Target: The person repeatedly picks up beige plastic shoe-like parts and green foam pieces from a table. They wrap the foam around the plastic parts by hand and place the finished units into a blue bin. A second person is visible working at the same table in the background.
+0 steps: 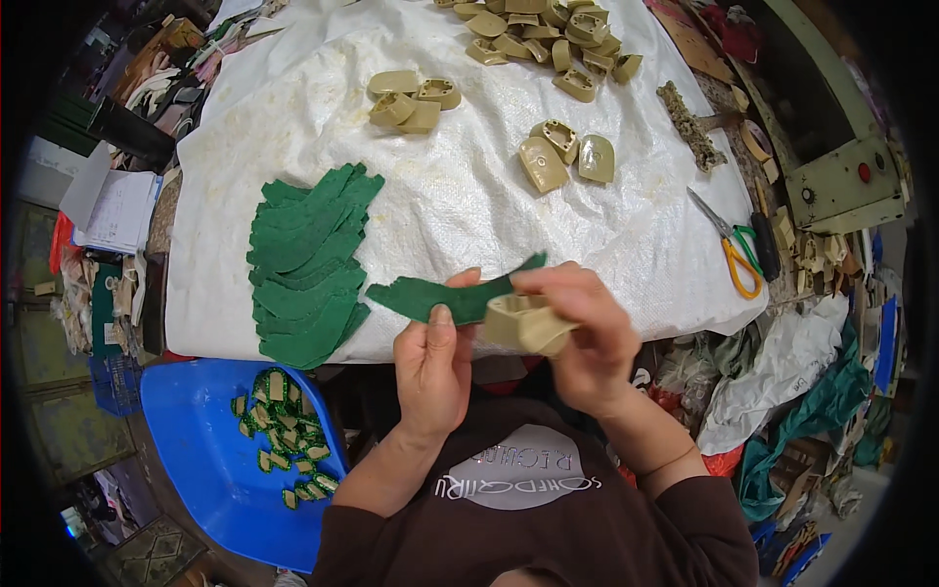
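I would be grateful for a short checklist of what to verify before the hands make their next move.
1. Curved dark-green fabric strip secure: ok, pinched by the left hand.
2. Beige hollow plastic piece held: ok, in the right hand.
3. Strip touching the beige piece: cannot tell; they overlap in this view.
4. Metal scissors with an orange handle loop apart from the hands: ok, lying to the right on the white woven sheet.
5. Pile of green fabric strips near the left hand: ok, on the sheet to its left.
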Tool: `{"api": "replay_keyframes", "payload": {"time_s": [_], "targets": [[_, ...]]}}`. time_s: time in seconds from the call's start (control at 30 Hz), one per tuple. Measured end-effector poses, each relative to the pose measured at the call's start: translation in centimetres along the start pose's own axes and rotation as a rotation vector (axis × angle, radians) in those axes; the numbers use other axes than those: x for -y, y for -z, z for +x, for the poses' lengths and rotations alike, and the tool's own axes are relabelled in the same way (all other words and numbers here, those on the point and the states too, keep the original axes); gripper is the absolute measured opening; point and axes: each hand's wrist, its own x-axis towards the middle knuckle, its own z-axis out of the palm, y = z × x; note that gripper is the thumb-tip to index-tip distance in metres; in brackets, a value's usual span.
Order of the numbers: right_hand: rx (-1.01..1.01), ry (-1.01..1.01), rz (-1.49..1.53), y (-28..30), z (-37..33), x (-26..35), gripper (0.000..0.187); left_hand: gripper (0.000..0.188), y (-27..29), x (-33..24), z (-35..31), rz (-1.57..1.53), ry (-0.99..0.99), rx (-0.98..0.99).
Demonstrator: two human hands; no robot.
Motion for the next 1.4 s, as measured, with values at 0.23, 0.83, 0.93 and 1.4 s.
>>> {"api": "replay_keyframes", "payload": {"time_s": [0.23, 0.83, 0.93, 1.4], "targets": [[-0.047, 0.215, -0.159, -1.2, -0.3, -1.2, 0.046, 0.036, -0.9, -0.7, -0.7, 0.024, -0.095, 0.127], [-0.05, 0.244, -0.452, -1.0, -0.3, -1.9, 0.049, 0.034, 0.1, -1.9, -1.1, 0.865, -0.409, 0.143], [0.024, 0.237, -0.542, -0.5, 0.3, -0.9, 0.046, 0.027, -0.9, -3.0, -0.5, 0.822, -0.491, -0.08], [0.344, 0.01, -0.697, 0.8, 0.6, 0.3, 0.044, 0.023, -1.3, -1.2, -0.9, 1.313, -0.828, 0.088]]}}
